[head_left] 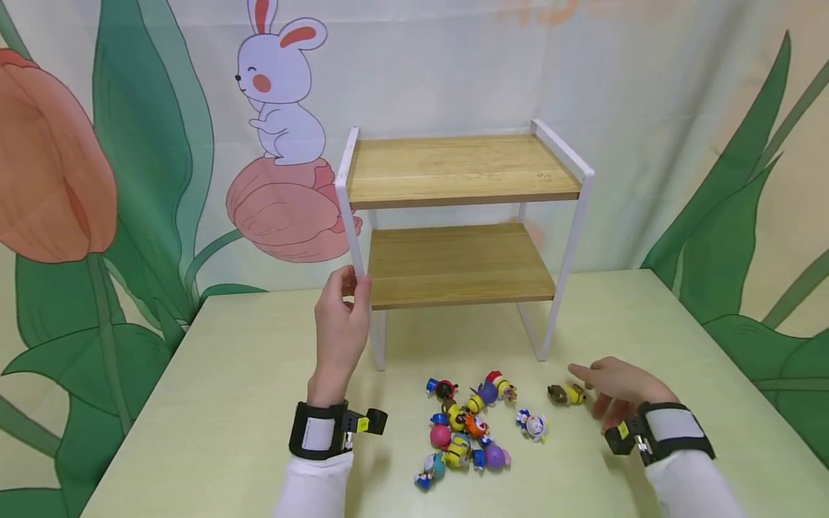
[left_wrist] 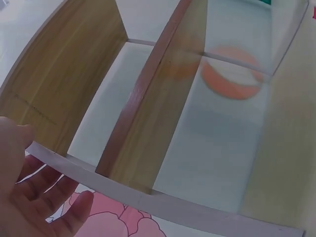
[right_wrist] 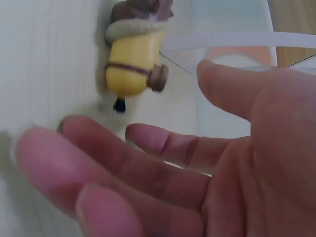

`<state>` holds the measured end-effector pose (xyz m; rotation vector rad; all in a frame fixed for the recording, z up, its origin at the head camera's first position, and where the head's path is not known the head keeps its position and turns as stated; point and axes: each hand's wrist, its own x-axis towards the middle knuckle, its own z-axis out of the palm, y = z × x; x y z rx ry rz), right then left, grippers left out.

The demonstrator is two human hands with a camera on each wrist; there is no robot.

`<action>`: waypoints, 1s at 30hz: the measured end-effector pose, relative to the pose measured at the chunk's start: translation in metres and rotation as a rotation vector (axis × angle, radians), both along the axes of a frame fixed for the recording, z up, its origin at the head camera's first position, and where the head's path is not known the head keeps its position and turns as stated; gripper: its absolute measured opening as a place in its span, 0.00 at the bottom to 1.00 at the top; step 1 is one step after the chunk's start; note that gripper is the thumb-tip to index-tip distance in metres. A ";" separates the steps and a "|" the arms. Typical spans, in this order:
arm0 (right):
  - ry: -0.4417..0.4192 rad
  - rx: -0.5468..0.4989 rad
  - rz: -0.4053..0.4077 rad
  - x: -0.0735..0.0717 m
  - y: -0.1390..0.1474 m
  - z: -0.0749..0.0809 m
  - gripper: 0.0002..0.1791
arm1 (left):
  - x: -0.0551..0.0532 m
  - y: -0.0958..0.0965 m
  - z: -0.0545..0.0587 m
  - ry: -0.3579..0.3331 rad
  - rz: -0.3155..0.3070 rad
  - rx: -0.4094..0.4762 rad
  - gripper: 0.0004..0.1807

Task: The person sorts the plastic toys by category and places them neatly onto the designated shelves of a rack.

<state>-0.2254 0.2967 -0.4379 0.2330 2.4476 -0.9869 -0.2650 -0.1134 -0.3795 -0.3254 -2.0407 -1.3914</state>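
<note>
A two-tier shelf rack [head_left: 463,169] with wooden boards and a white frame stands on the table. My left hand [head_left: 343,324] holds its front left post [left_wrist: 113,178], with thumb and fingers on opposite sides. Beside a small yellow and brown toy figure [head_left: 567,394] is my right hand [head_left: 624,388], its fingers spread and loosely bent. In the right wrist view, this figure [right_wrist: 131,59] lies just beyond the fingertips, with a gap between. Several other colourful toy figures [head_left: 457,450] lie clustered in front of the rack, and a white and blue one [head_left: 532,424] lies a little apart.
The pale table [head_left: 246,403] reaches back to a hanging cloth [head_left: 440,65] printed with a rabbit, tulips and green leaves. Both wrists wear black straps with small cameras. The rack's lower board [head_left: 460,262] sits above the tabletop, between the white legs.
</note>
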 end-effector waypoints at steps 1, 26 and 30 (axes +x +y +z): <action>-0.008 -0.012 -0.020 -0.001 -0.003 -0.003 0.40 | 0.000 -0.001 -0.001 -0.003 0.005 0.006 0.17; 0.017 -0.187 0.002 -0.025 -0.012 -0.032 0.14 | -0.005 -0.006 0.002 0.007 0.006 -0.022 0.11; 0.000 -0.233 -0.015 -0.024 -0.010 -0.033 0.15 | -0.004 -0.006 0.003 -0.012 0.004 -0.033 0.11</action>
